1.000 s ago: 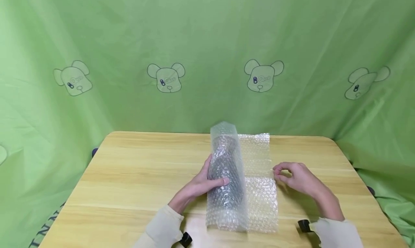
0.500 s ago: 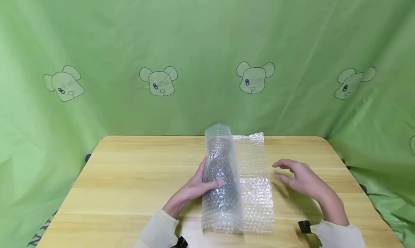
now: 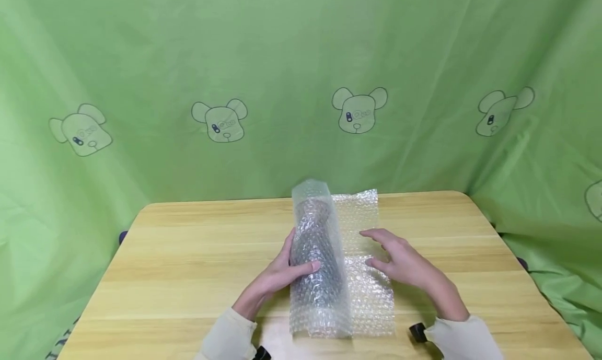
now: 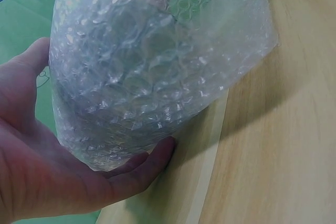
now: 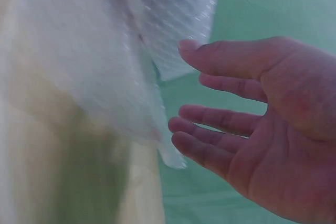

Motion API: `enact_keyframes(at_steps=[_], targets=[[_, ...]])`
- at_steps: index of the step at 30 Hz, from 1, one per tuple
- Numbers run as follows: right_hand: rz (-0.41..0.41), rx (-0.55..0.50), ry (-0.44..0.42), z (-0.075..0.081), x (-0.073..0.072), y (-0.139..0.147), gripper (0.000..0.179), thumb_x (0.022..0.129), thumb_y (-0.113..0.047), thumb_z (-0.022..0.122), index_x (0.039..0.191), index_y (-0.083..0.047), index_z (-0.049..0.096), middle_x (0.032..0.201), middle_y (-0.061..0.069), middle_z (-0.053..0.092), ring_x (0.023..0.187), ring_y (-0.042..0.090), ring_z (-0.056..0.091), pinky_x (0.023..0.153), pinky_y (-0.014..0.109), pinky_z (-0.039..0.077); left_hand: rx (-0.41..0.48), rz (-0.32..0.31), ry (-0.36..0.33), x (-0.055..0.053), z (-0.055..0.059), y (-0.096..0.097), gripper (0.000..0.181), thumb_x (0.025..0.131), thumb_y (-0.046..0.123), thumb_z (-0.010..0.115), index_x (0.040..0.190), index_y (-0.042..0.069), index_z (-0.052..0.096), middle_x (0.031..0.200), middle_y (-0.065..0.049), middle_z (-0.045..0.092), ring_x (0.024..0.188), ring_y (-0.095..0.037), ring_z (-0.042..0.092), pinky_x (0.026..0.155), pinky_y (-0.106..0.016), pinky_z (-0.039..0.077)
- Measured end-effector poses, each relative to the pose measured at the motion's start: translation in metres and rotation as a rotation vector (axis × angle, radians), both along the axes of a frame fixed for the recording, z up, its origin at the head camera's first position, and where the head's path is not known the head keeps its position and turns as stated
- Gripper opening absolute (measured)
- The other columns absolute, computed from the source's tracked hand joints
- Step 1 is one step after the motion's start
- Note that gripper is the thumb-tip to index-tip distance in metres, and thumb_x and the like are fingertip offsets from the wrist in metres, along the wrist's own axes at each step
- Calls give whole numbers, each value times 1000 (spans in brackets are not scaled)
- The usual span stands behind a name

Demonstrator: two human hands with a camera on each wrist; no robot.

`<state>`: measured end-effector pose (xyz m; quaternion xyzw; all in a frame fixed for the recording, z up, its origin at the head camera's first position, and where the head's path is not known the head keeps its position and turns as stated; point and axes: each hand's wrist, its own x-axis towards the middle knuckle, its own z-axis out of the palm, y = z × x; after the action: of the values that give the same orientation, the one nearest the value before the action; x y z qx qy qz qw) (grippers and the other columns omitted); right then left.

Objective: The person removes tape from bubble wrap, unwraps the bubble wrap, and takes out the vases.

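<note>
Mid-table, lying lengthwise from near to far: a dark bottle (image 3: 316, 255) half rolled into bubble wrap (image 3: 362, 292), with a loose flap of wrap spread flat to its right. Both ends of the roll open, wrap overhanging the bottle near and far.

Gripped on its left flank by the left hand (image 3: 282, 271) — thumb over the top, fingers curled underneath, as the left wrist view (image 4: 63, 171) confirms. Over the flat flap, the right hand (image 3: 400, 260), fingers straight and spread, holding nothing; whether touching the wrap or just above it, cannot tell from the head view, and the right wrist view (image 5: 252, 129) too blurred to settle it.

Judged as mid-wrap: first turn around the bottle done, rest of the sheet not yet taken up. Next move likely calls for rolling the bottle rightward over the flap — or lifting the flap over the roll — with the wrap kept taut so the turn stays tight.

Underneath, a wooden table (image 3: 188, 255); behind and to both sides, a green cloth (image 3: 282, 62) printed with bear heads.
</note>
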<state>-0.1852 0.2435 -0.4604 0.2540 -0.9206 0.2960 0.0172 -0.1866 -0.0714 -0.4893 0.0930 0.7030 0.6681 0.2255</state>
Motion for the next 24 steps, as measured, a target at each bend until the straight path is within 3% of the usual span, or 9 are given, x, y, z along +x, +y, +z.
enact_keyframes(at_steps=[6,14,24], targets=[[20,42,-35,-13,1,-7,65,87,-10,79,145,5,52,146,29,50,132,49,50,109,64,41,13,-15,-6,2,1,0,115,89,36,80,166,27,-7,165,-31,11,143,-46,34,116,-62,32],[29,72,-139,-15,3,-8,74,85,-20,83,146,4,50,152,36,40,139,55,38,113,68,31,11,-4,-20,1,2,-1,115,89,36,80,166,30,-5,165,-31,11,143,-46,34,118,-62,30],[18,124,-194,-18,5,-11,81,78,-28,88,145,3,54,157,38,29,140,58,34,113,70,31,36,-6,-21,1,1,0,114,90,34,79,166,30,-6,165,-30,14,140,-45,39,116,-60,35]])
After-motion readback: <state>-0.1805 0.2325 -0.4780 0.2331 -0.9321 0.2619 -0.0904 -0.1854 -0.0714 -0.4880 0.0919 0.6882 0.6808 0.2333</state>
